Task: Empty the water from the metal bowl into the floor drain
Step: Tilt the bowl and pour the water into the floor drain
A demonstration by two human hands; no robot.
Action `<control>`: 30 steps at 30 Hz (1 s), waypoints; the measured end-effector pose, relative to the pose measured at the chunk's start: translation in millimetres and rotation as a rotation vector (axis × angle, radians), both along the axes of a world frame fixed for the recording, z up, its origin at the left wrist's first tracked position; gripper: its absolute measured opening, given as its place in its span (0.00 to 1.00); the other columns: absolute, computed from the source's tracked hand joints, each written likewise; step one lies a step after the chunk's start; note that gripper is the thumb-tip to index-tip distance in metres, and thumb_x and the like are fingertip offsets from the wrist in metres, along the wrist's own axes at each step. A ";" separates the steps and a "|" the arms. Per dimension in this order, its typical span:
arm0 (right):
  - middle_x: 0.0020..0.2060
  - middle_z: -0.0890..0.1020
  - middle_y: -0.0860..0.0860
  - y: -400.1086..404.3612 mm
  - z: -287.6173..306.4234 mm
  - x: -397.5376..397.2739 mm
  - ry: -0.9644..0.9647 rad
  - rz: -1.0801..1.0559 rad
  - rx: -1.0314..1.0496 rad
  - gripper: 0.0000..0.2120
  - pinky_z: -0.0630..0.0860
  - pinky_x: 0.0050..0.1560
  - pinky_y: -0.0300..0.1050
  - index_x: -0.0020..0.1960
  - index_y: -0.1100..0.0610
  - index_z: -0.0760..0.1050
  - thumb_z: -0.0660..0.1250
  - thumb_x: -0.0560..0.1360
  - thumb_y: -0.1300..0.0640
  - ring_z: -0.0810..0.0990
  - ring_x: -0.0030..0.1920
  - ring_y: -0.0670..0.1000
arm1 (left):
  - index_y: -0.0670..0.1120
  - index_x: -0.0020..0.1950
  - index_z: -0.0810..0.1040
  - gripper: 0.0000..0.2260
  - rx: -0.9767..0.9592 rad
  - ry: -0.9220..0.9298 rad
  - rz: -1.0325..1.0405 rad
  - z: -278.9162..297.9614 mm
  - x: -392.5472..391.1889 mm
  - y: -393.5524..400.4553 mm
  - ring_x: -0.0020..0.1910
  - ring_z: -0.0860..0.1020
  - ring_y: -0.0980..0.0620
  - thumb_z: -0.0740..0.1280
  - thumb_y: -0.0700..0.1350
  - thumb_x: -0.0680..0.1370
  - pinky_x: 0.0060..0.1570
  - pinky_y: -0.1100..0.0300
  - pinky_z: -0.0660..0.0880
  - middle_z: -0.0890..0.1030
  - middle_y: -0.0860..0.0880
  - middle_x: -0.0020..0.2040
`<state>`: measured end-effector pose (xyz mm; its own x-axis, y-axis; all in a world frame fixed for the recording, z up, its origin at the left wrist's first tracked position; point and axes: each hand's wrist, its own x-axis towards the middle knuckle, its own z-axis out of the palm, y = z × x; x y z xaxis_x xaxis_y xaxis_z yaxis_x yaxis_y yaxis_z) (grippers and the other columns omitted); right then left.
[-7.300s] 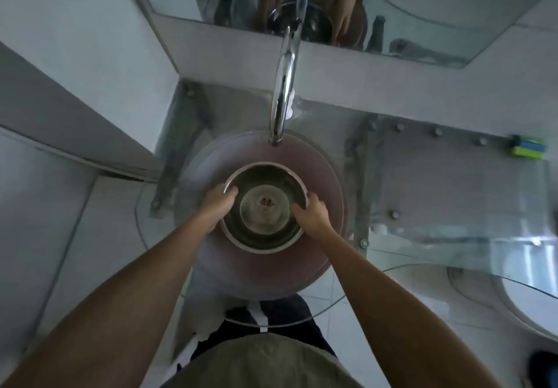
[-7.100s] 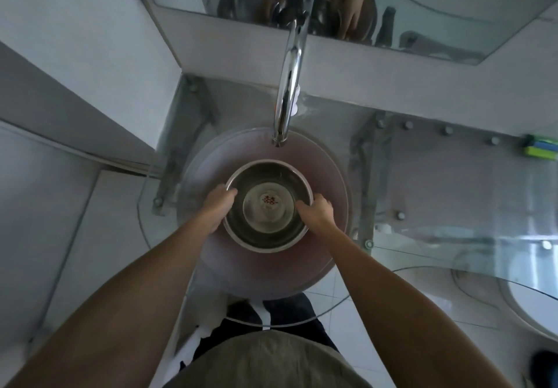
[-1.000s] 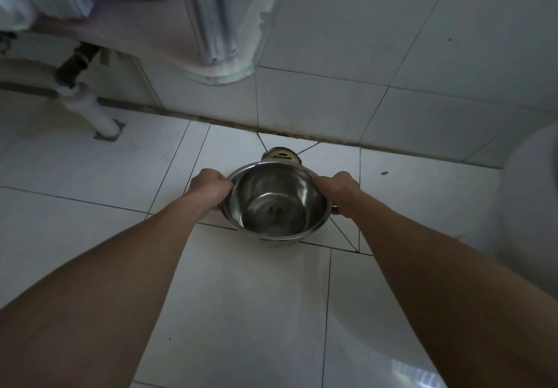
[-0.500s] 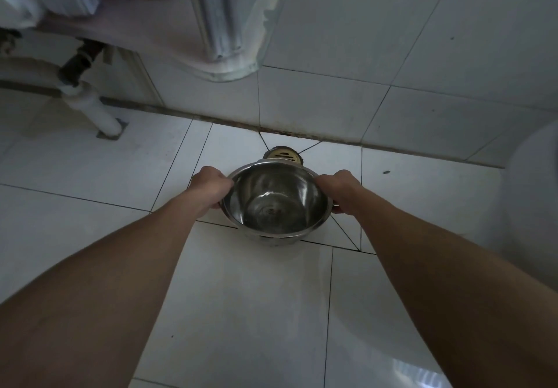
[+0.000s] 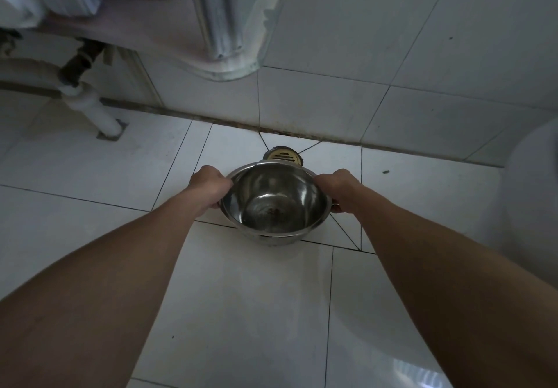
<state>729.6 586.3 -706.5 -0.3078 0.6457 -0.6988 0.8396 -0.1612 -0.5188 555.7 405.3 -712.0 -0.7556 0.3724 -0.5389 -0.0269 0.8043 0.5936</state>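
Note:
I hold a shiny metal bowl (image 5: 273,203) low over the white floor tiles, tipped away from me with its far rim lowered towards the wall. My left hand (image 5: 208,186) grips its left rim and my right hand (image 5: 339,190) grips its right rim. A little water and some dark specks lie at the bottom of the bowl. Just beyond the far rim sits the round brass floor drain (image 5: 283,156), partly hidden by the bowl.
A white waste pipe (image 5: 87,105) enters the floor at the left under the glass basin stand (image 5: 229,55). A white toilet (image 5: 531,191) curves in at the right. The tiled wall (image 5: 392,55) meets the floor right behind the drain.
Since the basin frames I have carried the bowl from under the tap down to the floor. In the last second the bowl has tipped a bit further towards the drain.

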 end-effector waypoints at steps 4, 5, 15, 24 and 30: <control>0.58 0.85 0.61 1.7 0.2 -0.5 0.011 -0.001 0.010 0.18 0.82 0.56 0.50 0.60 0.64 0.79 0.69 0.80 0.51 0.85 0.54 0.58 | 0.37 0.52 0.82 0.09 0.000 0.000 -0.010 1.3 -1.1 0.4 0.50 0.82 0.38 0.65 0.38 0.77 0.40 0.53 0.80 0.82 0.36 0.53; 0.58 0.85 0.62 1.6 -0.1 -0.9 0.011 0.001 0.011 0.18 0.82 0.56 0.50 0.60 0.65 0.79 0.69 0.80 0.51 0.84 0.51 0.57 | 0.37 0.52 0.82 0.09 0.002 0.003 -0.011 1.2 -1.6 0.0 0.49 0.82 0.39 0.65 0.38 0.77 0.38 0.54 0.79 0.82 0.36 0.52; 0.58 0.84 0.61 1.8 4.0 -0.3 0.001 -0.001 0.019 0.17 0.81 0.49 0.47 0.60 0.64 0.79 0.69 0.79 0.51 0.81 0.46 0.55 | 0.38 0.51 0.82 0.08 -0.006 0.018 -0.032 2.0 -3.0 1.3 0.45 0.81 0.41 0.67 0.39 0.76 0.36 0.56 0.78 0.83 0.37 0.50; 0.50 0.83 0.59 2.7 7.4 1.2 -0.020 0.005 0.006 0.16 0.80 0.45 0.45 0.62 0.65 0.79 0.69 0.80 0.54 0.80 0.44 0.55 | 0.38 0.50 0.82 0.07 -0.008 0.027 -0.033 2.5 -3.5 4.4 0.41 0.80 0.44 0.67 0.39 0.76 0.36 0.57 0.79 0.83 0.38 0.48; 0.52 0.85 0.60 3.4 5.7 0.9 -0.016 0.004 0.019 0.16 0.80 0.47 0.45 0.61 0.65 0.79 0.69 0.80 0.54 0.80 0.44 0.54 | 0.37 0.51 0.82 0.08 -0.007 0.033 -0.038 3.0 -2.9 3.9 0.41 0.80 0.44 0.66 0.38 0.76 0.34 0.58 0.77 0.83 0.38 0.49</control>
